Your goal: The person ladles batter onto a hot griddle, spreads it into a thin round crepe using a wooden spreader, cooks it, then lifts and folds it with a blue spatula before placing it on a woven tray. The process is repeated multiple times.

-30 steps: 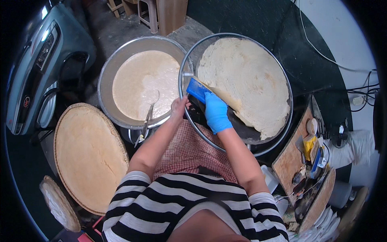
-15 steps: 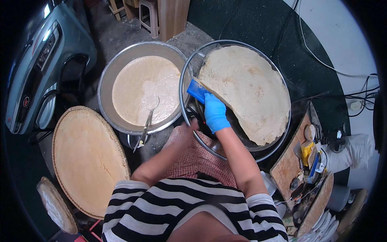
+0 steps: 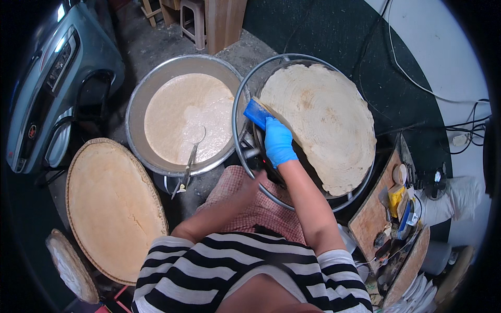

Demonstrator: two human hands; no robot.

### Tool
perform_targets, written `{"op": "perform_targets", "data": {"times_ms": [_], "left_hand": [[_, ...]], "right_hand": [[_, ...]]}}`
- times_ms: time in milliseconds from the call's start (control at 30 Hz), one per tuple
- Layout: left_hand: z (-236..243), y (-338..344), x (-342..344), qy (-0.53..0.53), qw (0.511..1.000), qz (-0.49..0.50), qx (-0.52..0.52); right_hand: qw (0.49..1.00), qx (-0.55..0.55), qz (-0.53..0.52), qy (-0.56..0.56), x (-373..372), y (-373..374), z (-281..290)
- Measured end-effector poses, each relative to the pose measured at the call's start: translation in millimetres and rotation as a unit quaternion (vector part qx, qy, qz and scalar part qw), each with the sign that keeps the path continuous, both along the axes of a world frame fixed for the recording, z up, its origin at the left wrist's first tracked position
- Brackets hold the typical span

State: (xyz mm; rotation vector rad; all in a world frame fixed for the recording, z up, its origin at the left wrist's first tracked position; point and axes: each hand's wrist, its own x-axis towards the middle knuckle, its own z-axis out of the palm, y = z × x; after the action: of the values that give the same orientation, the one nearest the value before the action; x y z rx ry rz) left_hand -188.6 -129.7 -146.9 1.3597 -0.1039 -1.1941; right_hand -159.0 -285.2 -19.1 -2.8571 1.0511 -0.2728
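A blue rubber glove covers my right hand (image 3: 279,142), its fingers closed round a blue scraper (image 3: 258,113) at the left edge of a large pale batter sheet (image 3: 323,120). The sheet lies on a dark round griddle (image 3: 301,156), whose bare surface shows along its near left side. Around the griddle runs a grey metal ring (image 3: 236,112). My left hand (image 3: 254,182), bare and smeared by motion, is at the near left part of the ring; its fingers cannot be made out.
Left of the griddle stands a wide metal basin (image 3: 136,88) of batter, a ladle (image 3: 191,159) resting in it. A large round of stacked flat sheets (image 3: 112,203) lies farther left. A scooter (image 3: 68,78) stands at the far left, a cluttered wooden board (image 3: 373,216) at right.
The batter sheet appears turned, with its outline and brown patches shifted. My left hand has moved slightly right and nearer to me; the right hand still holds the scraper at the sheet's edge.
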Motion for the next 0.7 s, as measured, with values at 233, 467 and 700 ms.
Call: {"op": "perform_targets", "data": {"times_ms": [233,467,700], "left_hand": [[2,-14,62,0.008,0.998,0.045,0.032],[-16,15,-36,-0.029,0.996,-0.072,0.043],[22,-25,84,0.008,0.998,0.055,0.033]], "right_hand": [[1.0,0.011,-0.014,-0.004,5,-8,3],[0.999,0.012,-0.036,-0.015,6,-19,-2],[0.998,-0.017,-0.055,-0.03,-6,-36,-4]]}}
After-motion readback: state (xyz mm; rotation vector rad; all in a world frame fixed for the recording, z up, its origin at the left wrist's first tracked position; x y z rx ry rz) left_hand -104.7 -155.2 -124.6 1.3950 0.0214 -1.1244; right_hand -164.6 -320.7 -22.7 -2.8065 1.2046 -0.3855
